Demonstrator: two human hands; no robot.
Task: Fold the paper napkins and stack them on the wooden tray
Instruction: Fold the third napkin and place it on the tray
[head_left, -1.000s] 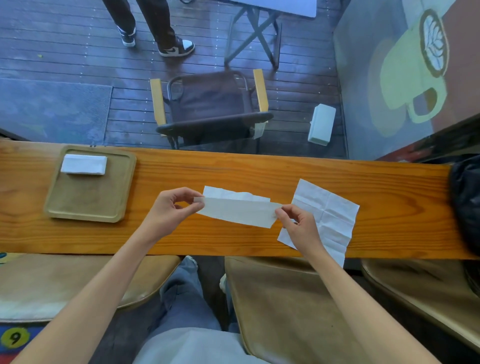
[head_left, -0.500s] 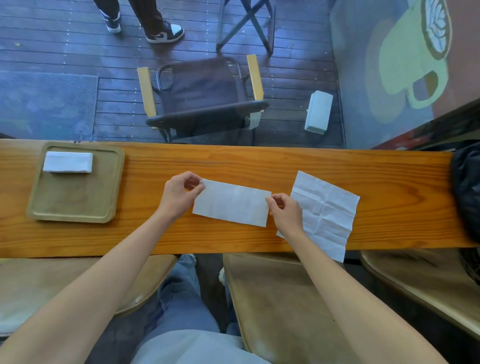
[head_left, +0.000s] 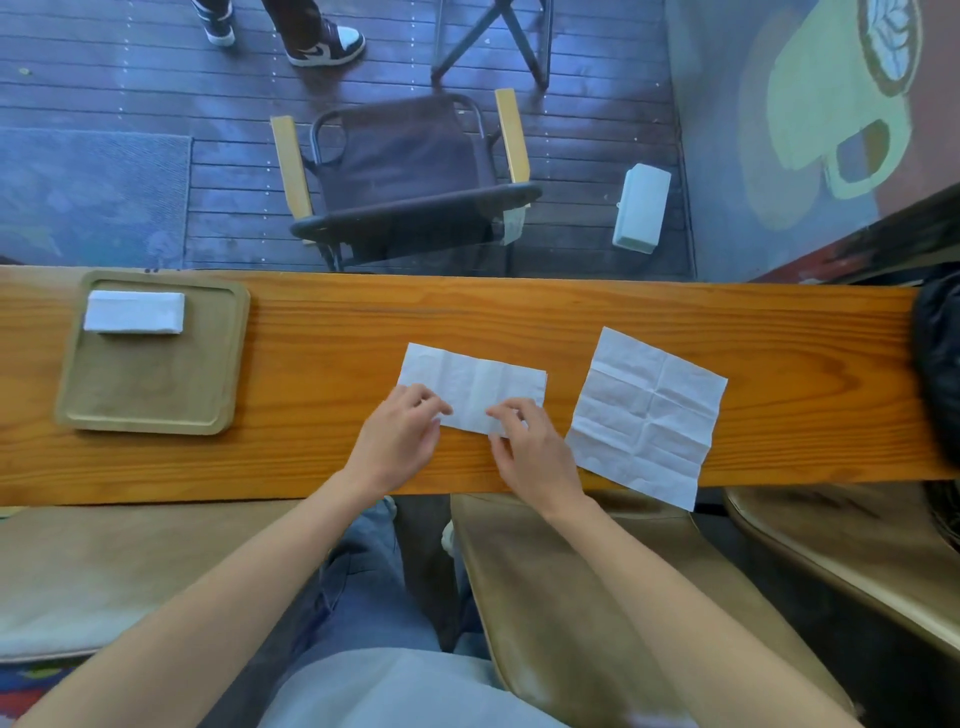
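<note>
On the wooden counter (head_left: 322, 332), bare wood lies between the wooden tray (head_left: 156, 395), near the counter's left end, and the half-folded napkin (head_left: 478, 379). The left hand (head_left: 400, 441) and right hand (head_left: 530, 447) pinch its near edge with curled fingers. Three napkins: this creased one, an unfolded napkin (head_left: 649, 415) just right of it overhanging the counter's near edge, and one folded napkin (head_left: 134, 312) on the tray.

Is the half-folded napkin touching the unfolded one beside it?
Apart. The head view shows bare wood between the half-folded napkin and the unfolded napkin.

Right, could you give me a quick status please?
Both hands, left hand and right hand, pinching half-folded napkin. Unfolded napkin waiting. Nothing blocking tray.
</note>
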